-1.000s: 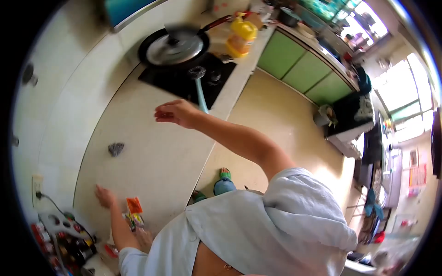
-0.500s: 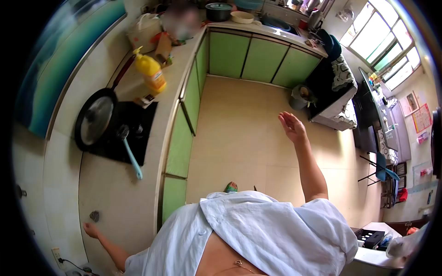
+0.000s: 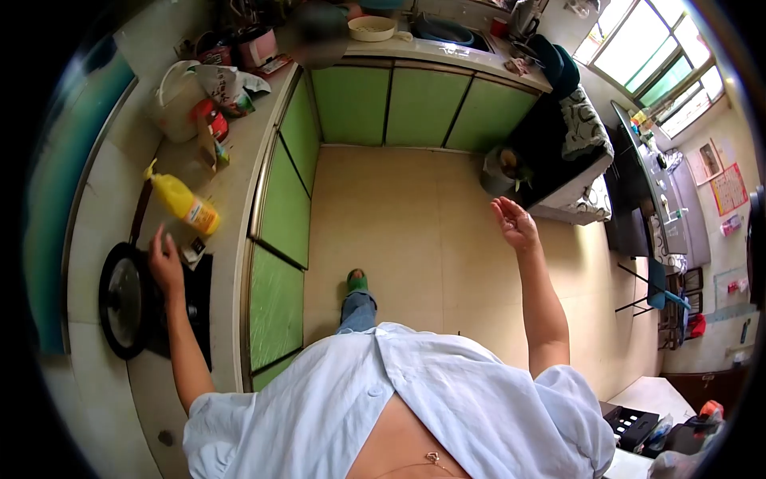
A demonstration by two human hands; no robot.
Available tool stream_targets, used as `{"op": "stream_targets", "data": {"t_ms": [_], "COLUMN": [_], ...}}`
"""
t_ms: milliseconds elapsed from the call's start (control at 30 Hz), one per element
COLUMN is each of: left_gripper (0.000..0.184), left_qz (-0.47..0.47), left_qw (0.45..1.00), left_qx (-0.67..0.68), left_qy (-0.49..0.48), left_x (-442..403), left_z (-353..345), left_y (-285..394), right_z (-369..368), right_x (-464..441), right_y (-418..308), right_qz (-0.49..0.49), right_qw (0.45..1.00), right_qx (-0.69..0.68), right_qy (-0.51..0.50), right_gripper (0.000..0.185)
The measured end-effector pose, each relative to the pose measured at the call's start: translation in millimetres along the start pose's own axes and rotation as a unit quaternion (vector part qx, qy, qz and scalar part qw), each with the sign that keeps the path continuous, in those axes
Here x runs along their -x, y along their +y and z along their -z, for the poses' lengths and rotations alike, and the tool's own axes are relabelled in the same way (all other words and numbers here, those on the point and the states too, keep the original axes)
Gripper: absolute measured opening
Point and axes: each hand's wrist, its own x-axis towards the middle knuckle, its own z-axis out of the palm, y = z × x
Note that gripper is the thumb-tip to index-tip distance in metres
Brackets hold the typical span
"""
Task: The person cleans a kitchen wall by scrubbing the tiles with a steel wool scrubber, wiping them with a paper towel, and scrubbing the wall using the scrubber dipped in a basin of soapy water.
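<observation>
My left hand (image 3: pixel 165 263) is over the counter at the left, fingers stretched up and apart, holding nothing. It hovers between a black frying pan (image 3: pixel 112 331) with a glass lid (image 3: pixel 125 291) and a yellow pump bottle (image 3: pixel 183 201). A small packet (image 3: pixel 194 252) lies just right of this hand. Below it, my forearm partly covers the black cooktop (image 3: pixel 201 307). My right hand (image 3: pixel 516 226) is held out above the floor, palm upturned, fingers extended, with nothing in it.
Green cabinets (image 3: pixel 279 215) line the counter. A white bucket (image 3: pixel 177 100) and bags (image 3: pixel 231 86) stand farther along it. Ahead are a basin (image 3: pixel 371 29) and a sink (image 3: pixel 443 30). A bin (image 3: pixel 499 169) stands near the back right; a blue chair (image 3: pixel 658 283) is at right.
My left hand has swung from the near counter forward to beside the pan and bottle. The view has shifted along the counter, and a green-shod foot has stepped forward. The right hand stays outstretched.
</observation>
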Motion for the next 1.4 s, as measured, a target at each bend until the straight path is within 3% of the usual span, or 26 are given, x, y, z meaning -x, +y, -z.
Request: {"op": "stream_targets", "data": {"t_ms": [67,200,233,267,300,367,467,567,633,733,967,1233,1333,1400], "left_gripper": [0.026,0.025,0.026,0.026,0.026,0.027,0.028,0.029,0.031,0.032,0.034,0.038,0.029,0.019], "left_qz": [-0.111,-0.084,-0.156,-0.12,-0.181,-0.156,-0.17,-0.224,-0.2,-0.195,-0.147,-0.045,-0.041,0.002], "left_qw": [0.993,0.985,0.971,0.944,0.969,0.949,0.94,0.924,0.922,0.927,0.93,0.959,0.963,0.956], "left_qx": [0.02,0.138,0.177,0.298,0.151,0.241,0.221,0.245,0.218,0.21,0.122,0.065,0.023,0.077], "left_qy": [0.016,-0.062,-0.04,-0.071,-0.068,-0.131,-0.199,-0.19,-0.249,-0.241,-0.313,-0.274,-0.267,-0.285], "left_x": [-37,-112,-132,-150,-168,-200,-238,-272,-293,-318,-372,-414,-422,-423], "left_z": [-59,-176,-210,-269,-276,-339,-420,-511,-553,-631,-776,-898,-913,-909], "left_y": [14,66,75,64,103,149,220,277,317,358,429,457,454,452], "right_z": [-7,-6,-8,-8,-3,-4,-22,-27,-22,2,14,-69,-124,-163], "right_x": [-29,-89,-102,-114,-125,-141,-157,-174,-192,-239,-399,-520,-554,-580], "right_y": [-15,-54,-64,-74,-84,-103,-125,-145,-157,-179,-215,-230,-225,-219], "right_qz": [0.016,0.036,0.049,0.059,0.063,0.074,0.094,0.096,0.098,0.088,0.016,-0.06,-0.098,-0.105], "right_qw": [1.0,0.999,0.997,0.992,0.993,0.994,0.988,0.987,0.983,0.976,0.983,0.981,0.976,0.969], "right_qx": [0.015,-0.003,0.004,0.012,0.003,-0.004,0.025,0.036,0.051,0.042,0.017,0.121,0.17,0.224], "right_qy": [0.01,0.011,0.061,0.115,0.102,0.076,0.12,0.127,0.149,0.194,0.18,0.136,0.091,0.033], "right_gripper": [0.02,0.021,0.021,0.02,0.02,0.019,0.019,0.021,0.022,0.022,0.028,0.029,0.028,0.027]}}
